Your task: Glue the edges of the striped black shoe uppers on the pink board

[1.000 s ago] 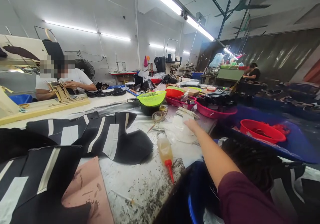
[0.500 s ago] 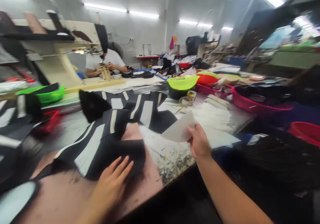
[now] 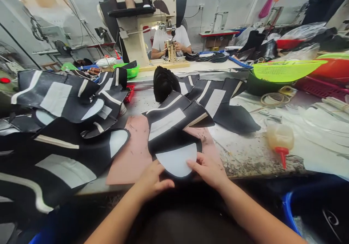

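A black piece (image 3: 174,138) with white strips lies on a pink sheet (image 3: 122,164) at the table's front edge. On its rounded near end sits a white half-round patch (image 3: 178,160). My right hand (image 3: 207,167) pinches the patch and the black rim at the right side. At the left side of that end is my left hand (image 3: 155,178), its thumb apart from the fingers; its fingertips are partly hidden under the black edge. More black pieces with white patches (image 3: 218,102) lie behind, and others are heaped at the left (image 3: 54,95).
A glue bottle (image 3: 280,138) with a red tip and white sheets (image 3: 313,138) lie at the right. Behind are a yellow-green basket (image 3: 286,71), a sewing machine (image 3: 136,29) and a person (image 3: 184,40). A blue bin (image 3: 289,207) stands below right.
The view has turned left. My right hand has brought the white patch onto the near end of the black piece, which now lies more lengthwise. My left hand has moved to that end's left edge.
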`<state>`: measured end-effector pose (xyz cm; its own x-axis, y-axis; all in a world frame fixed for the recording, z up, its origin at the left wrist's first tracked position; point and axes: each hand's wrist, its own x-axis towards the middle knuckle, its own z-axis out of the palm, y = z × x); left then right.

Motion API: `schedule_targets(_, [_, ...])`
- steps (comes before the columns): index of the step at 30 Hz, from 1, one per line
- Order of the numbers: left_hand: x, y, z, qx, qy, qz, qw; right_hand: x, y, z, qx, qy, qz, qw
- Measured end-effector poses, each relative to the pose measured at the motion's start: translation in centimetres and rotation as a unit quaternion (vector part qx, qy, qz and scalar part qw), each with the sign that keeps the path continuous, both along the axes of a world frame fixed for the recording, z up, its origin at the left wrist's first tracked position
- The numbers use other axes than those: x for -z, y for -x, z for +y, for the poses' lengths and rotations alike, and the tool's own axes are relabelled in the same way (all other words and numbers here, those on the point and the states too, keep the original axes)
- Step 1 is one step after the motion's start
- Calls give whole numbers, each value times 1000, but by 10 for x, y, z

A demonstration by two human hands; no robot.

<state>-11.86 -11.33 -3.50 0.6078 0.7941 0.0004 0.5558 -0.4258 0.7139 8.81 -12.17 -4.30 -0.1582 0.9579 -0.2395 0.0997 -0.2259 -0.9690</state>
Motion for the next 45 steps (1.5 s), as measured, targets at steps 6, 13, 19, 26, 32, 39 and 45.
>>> schedule_targets(6, [3,5,11,-147,37,-41,988,-1,-3,-2,-64,-127,-145,979])
schedule_targets(13, [0,11,11,-121,76,-17,990,2,-9,-5,-82,-132,-255,954])
schedule_targets(19, [2,6,15,-98,39,42,994,0,-11,-2,-111,-101,-298,943])
schedule_targets(26, [2,1,3,-82,-79,145,983,-1,-5,-5,-95,-147,-405,898])
schedule_targets(32, [12,-5,-12,-40,-342,172,923,14,-6,-13,18,-381,-498,779])
schedule_targets(39, [27,10,-11,71,-292,204,932,31,11,-22,-178,-480,-484,709])
schedule_targets(45, [-15,28,-7,56,-223,265,937,34,-14,-16,-152,-422,-532,718])
